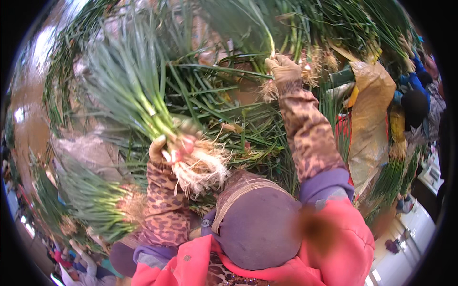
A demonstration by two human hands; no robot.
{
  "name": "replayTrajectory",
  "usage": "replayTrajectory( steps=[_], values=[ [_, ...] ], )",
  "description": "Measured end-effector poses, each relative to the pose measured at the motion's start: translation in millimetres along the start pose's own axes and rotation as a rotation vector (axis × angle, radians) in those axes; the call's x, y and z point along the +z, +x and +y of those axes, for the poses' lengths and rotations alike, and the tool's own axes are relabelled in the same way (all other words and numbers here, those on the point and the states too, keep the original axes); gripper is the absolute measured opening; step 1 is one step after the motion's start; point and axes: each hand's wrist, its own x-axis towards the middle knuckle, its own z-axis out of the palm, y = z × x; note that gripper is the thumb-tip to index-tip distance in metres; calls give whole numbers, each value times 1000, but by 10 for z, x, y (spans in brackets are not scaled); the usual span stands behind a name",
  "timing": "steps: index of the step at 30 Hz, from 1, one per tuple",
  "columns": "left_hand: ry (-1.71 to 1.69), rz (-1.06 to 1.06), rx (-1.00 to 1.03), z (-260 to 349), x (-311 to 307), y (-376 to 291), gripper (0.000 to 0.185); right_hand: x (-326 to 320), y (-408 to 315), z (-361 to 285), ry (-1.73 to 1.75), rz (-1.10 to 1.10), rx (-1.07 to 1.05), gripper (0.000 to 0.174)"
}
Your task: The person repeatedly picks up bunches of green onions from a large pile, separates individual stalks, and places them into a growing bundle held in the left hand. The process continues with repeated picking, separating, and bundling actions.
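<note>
A bunch of green onions (152, 111) is held in my left hand (157, 148), which wears a glove. Its leaves point up and left, while the pale roots (204, 169) and reddish bulbs hang toward my lap. My gloved right hand (286, 71) is stretched forward and pinches a green onion stalk (270, 39) near its base. Beside that hand lie more rooted green onions (309, 66) with reddish bulbs. Between my hands spread loose green leaves and trimmings (247, 132). Leopard-print sleeves cover both my forearms.
Another green onion bundle (103, 203) lies at my left, roots toward me. A tan woven sack (370, 121) stands at the right. Other people work at the right, where a blue sleeve (417, 80) shows, and at the lower left. Wet brown ground (30, 103) shows at far left.
</note>
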Motion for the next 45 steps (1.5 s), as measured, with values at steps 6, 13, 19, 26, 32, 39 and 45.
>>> replayTrajectory(
  steps=[6,13,19,26,32,39,45],
  values=[
    [1,53,-166,1,-116,101,50,520,-1160,-390,-67,-410,-829,6],
    [1,164,-161,-140,-83,-19,49,945,-771,-412,420,-1087,437,24],
    [-30,-74,-78,-185,49,-1,41,1412,-1006,-258,326,-690,-282,15],
    [189,44,72,-101,182,-56,36,911,-851,-235,-517,-925,-62,32],
    [51,18,-47,-268,50,-183,44,1066,-1183,-438,821,-1097,505,26],
    [154,-17,47,-312,-53,-196,36,819,-1265,-620,-289,-323,-500,8],
    [91,1,6,-333,225,-172,40,526,-1038,-534,-295,-614,131,53]
  ],
)
